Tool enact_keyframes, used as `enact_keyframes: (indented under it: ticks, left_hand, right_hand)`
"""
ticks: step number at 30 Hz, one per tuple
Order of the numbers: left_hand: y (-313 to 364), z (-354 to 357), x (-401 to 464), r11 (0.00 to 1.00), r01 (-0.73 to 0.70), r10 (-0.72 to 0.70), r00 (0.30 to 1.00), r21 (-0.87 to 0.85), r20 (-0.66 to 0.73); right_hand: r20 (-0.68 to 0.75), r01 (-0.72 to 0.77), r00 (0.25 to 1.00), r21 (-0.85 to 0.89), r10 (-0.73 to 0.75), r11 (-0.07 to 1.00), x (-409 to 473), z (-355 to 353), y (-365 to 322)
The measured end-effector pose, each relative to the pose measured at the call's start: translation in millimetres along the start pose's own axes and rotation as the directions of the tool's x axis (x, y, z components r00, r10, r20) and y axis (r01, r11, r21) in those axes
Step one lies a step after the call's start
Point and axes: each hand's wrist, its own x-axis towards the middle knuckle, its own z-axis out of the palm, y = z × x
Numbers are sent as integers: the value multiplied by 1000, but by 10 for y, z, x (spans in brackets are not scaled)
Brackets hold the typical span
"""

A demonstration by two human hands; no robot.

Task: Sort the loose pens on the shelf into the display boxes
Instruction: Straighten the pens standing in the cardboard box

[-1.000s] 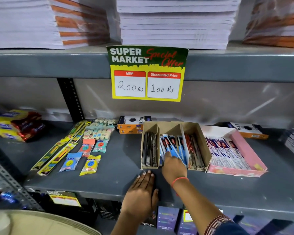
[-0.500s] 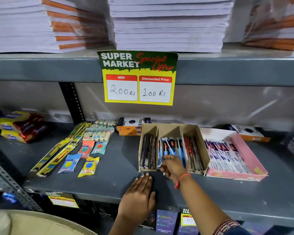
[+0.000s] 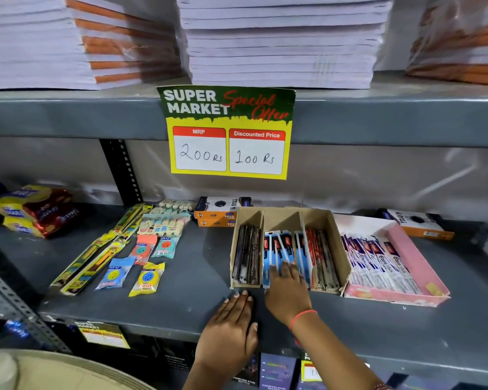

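The grey metal shelf (image 3: 181, 291) carries everything, and above it another shelf board holds stacks of notebooks (image 3: 279, 43). From that upper edge hangs a sign (image 3: 228, 133) reading "SUPER MARKET Special Offer", with "MRP 200 Rs" and "Discounted Price 100 Rs" handwritten in its two white panels. To the right lies a pink tray (image 3: 414, 257) filled with white-and-purple pen packets (image 3: 378, 266); their lettering is too blurred to read. Touching its left side stands a brown cardboard display box (image 3: 335, 243) with three compartments: dark pens (image 3: 247, 257) in the left one, blue packaged pens (image 3: 282, 249) in the middle, red ones (image 3: 319, 257) on the right. Behind the box sit orange-and-white cartons (image 3: 217, 213) marked "TRIO". On the left lie long yellow packets (image 3: 96, 254), then small eraser packs (image 3: 147, 278). The right hand (image 3: 286, 291), a red thread at the wrist, lies with fingers spread open over the near ends of the blue pens, gripping none that shows. The left hand (image 3: 231, 330) rests flat and open on the shelf, just before the box.
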Motion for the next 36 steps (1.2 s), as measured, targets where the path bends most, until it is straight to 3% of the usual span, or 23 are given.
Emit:
enact_keyframes:
  ticks: [3,8,14,18,22,25,32,36]
  left_hand:
    - [2,-18,-5,1000,6,-5,1000,-7,14]
    - [-2,-2,2,999,23,-22,999,-32,33]
    - [-4,8,3,997,44,-41,998,-63,52]
    - [-7,20,-1,998,33,-31,998,-52,48]
    - [4,-7,12,998,38,-35,997,-42,61]
    - [11,-34,17,999,41,-39,996,-36,74]
    - [24,-24,2,998,41,-38,997,-38,70]
    - [58,-56,6,997,79,-78,994,-5,82]
  right_hand:
    - [29,10,1000,-10,-10,1000,66,22,-28]
    - [-55,32,998,81,-27,996,20,-30,19]
    - [-54,20,998,-21,-21,1000,-101,16,129]
    - [-130,47,990,-9,-47,999,-27,-40,121]
    - [-117,76,990,25,-72,997,-104,32,60]
    - [-139,107,984,-40,-112,993,-112,80,1]
    - [-233,47,970,-88,-66,995,-88,-3,113]
    - [-179,35,982,-115,-55,993,-179,111,163]
